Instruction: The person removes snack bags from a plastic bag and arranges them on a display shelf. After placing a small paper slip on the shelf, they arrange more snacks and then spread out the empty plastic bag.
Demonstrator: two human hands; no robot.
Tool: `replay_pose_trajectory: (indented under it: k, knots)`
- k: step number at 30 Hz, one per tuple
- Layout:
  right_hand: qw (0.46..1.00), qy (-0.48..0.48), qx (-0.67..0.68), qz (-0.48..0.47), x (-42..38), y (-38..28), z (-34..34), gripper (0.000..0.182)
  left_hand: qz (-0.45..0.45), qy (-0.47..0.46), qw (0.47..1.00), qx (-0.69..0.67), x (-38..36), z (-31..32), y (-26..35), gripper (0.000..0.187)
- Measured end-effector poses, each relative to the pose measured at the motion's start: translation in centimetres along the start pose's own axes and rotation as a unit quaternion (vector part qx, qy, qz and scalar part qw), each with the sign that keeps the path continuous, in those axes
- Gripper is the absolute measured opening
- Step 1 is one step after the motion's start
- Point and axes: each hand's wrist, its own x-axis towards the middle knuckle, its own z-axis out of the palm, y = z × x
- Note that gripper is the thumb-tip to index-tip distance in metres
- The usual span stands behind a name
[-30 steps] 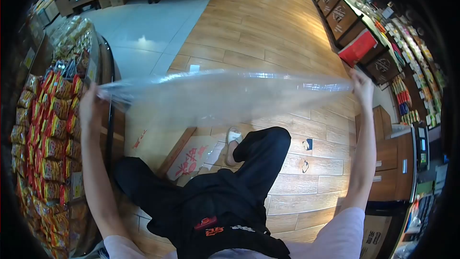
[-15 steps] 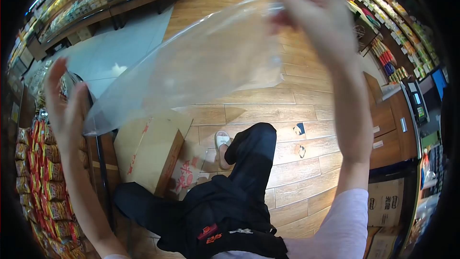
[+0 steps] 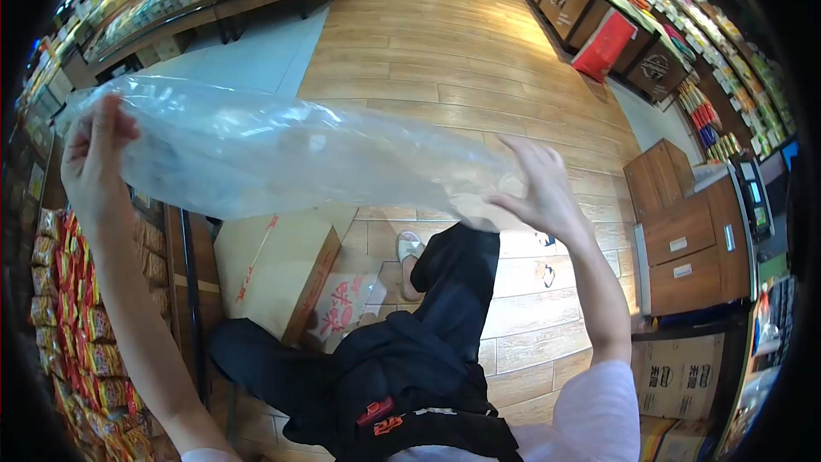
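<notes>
A large clear plastic bag [image 3: 299, 154] stretches across the view in front of me, above the floor. My left hand [image 3: 98, 141] is closed round its left end, fingers curled into the film. At the bag's right end is my right hand [image 3: 543, 192], its thumb and fingers spread apart, beside or just touching the film. Below the bag, a cardboard box [image 3: 269, 269] with red print lies by my left leg, and a flatter piece with red characters [image 3: 342, 304] lies next to it.
Red and yellow snack packets [image 3: 90, 325] fill a rack at the left. Wooden cabinets [image 3: 697, 244] stand on the right, above a printed carton [image 3: 680, 372]. Farther off are a red package [image 3: 605, 44] and stocked shelves [image 3: 197, 0]. My legs are bent below.
The bag has swung from a diagonal to a nearly level spread. My left hand has risen and closed on it. My right hand has come down and opened.
</notes>
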Motion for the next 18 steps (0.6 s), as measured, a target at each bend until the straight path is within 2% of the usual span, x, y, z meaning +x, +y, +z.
replay_pose_trajectory:
  k: [1,3,4,5,6,7,9,11,12,14,15,17,18]
  knots:
    - [0.998,-0.014,-0.021,0.051,-1.2,1.4,0.5,0.062,-0.004,0.003,1.000,0.007,0.7,-0.9,-0.7,0.020]
    - [0.997,-0.029,0.046,0.056,-2.7,3.3,1.2,0.033,-0.041,0.038,0.998,-0.039,2.2,-2.6,-2.4,0.023]
    - [0.997,-0.030,0.049,0.052,-2.3,4.5,1.6,0.033,-0.052,-0.013,0.997,-0.050,3.2,-3.8,-3.2,0.024]
    - [0.996,0.013,0.063,0.059,-1.6,5.7,2.2,0.023,-0.052,-0.011,0.998,-0.046,3.8,-4.2,-4.4,0.024]
    - [0.993,0.054,0.079,0.066,-0.5,6.6,2.7,0.015,-0.069,0.030,0.995,-0.067,4.0,-3.0,-4.2,0.024]
    - [0.993,0.050,0.086,0.061,1.3,7.2,2.9,0.015,-0.087,0.071,0.990,-0.086,4.4,-2.4,-4.4,0.023]
    - [0.979,0.104,0.158,0.079,6.4,8.3,3.2,0.009,-0.096,0.055,0.992,-0.068,5.8,-3.6,-7.1,0.025]
    - [0.984,0.110,0.103,0.093,11.8,9.4,4.5,0.008,-0.122,0.037,0.992,-0.021,7.6,-4.7,-10.8,0.028]
    - [0.984,0.102,0.111,0.093,14.7,10.3,5.9,0.008,-0.173,0.022,0.984,-0.031,8.7,-5.1,-12.6,0.028]
    - [0.982,0.163,0.093,0.026,20.3,12.3,8.0,0.008,-0.187,0.025,0.982,-0.004,11.2,-4.7,-16.1,0.027]
    - [0.983,0.160,0.092,0.022,22.9,12.8,8.2,0.008,-0.192,0.029,0.981,0.013,12.6,-4.2,-17.5,0.025]
    - [0.986,0.163,-0.001,-0.029,27.8,13.8,8.1,0.011,-0.192,0.048,0.980,0.035,15.4,-3.6,-20.1,0.021]
    - [0.987,0.155,0.004,-0.030,29.7,14.1,7.8,0.011,-0.208,0.057,0.976,0.022,17.0,-4.0,-21.8,0.018]
